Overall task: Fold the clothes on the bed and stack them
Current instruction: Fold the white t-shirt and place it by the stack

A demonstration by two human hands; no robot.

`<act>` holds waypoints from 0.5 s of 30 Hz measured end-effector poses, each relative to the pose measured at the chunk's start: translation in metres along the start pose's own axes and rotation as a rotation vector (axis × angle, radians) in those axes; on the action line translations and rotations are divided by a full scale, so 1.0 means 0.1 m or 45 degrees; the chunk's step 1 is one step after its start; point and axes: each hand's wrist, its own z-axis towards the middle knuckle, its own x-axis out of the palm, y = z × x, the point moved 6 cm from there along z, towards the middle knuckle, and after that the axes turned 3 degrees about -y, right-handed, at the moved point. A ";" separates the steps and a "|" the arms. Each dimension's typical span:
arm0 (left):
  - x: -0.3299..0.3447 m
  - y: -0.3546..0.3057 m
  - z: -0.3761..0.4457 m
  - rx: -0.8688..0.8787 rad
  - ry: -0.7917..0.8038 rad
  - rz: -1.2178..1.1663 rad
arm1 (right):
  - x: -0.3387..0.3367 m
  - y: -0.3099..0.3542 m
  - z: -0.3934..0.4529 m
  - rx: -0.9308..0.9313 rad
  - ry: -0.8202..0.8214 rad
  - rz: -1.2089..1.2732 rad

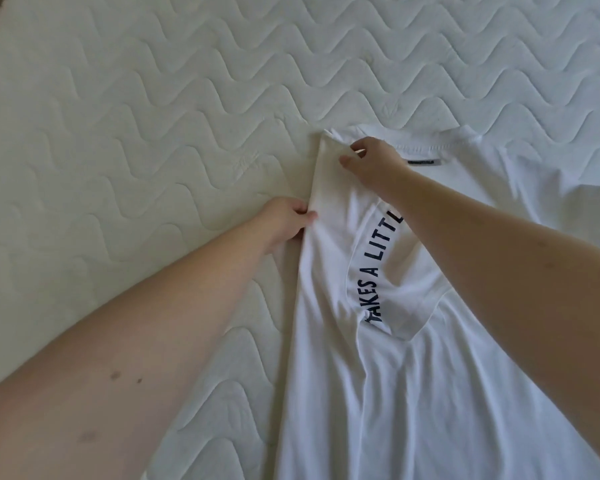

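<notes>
The white T-shirt (447, 375) lies long from the bed's (153, 98) near edge toward its far edge, and the left hand (286, 225) and right hand (373, 161) both pinch its folded left side.

Open quilted mattress (136, 116) left of and beyond the white T-shirt (430, 393); both forearms across the near side.

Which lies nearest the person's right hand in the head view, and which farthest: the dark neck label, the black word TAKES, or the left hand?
From the right hand, on the white T-shirt:
1. Dark neck label: just beside it, at the collar.
2. Left hand: lower left, its fingers pinching the folded shirt edge.
3. Word TAKES: farthest, well below on the folded-over panel.
</notes>
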 end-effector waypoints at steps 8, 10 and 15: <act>-0.02 0.12 0.09 -0.029 0.079 -0.200 | 0.15 0.41 0.36 -0.007 -0.122 0.218; -0.01 0.13 0.10 -0.055 0.084 -0.225 | 0.16 0.47 0.41 -0.008 -0.140 0.242; 0.00 0.12 0.10 -0.069 0.126 -0.223 | 0.22 0.49 0.51 -0.038 -0.090 0.240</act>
